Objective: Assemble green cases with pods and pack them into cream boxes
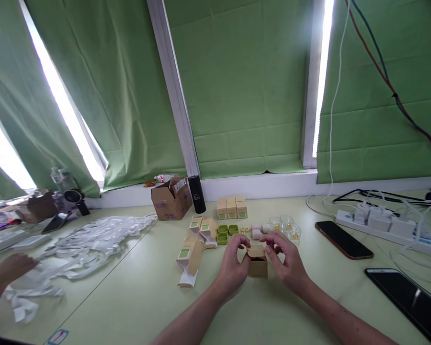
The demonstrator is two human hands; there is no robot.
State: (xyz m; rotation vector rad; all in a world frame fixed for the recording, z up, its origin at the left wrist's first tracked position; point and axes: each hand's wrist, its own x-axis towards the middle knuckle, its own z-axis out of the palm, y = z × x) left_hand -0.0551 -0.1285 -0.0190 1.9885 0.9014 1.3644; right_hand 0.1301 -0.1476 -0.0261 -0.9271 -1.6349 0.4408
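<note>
A small brown cardboard box [257, 269] stands on the table in front of me, its top flap partly raised. My left hand [234, 261] is closed on the box's left side, fingertips at the flap and thumb against the wall. On the other side, my right hand [286, 261] has its curled fingers at the top right edge of the flap. Just beyond are green square cups [222, 238], small pinkish-white blocks [256, 234] and clear cups [293, 232] with yellow bits inside. Open-ended boxes [189, 256] with green labels lie to the left.
Three closed boxes [231, 208] stand in a row at the back, near a black cylinder [197, 194] and a carton [170, 201]. Phones [344, 239] and a power strip [388, 230] lie right. At left, another person's hand [16, 268] is by white straps [104, 237].
</note>
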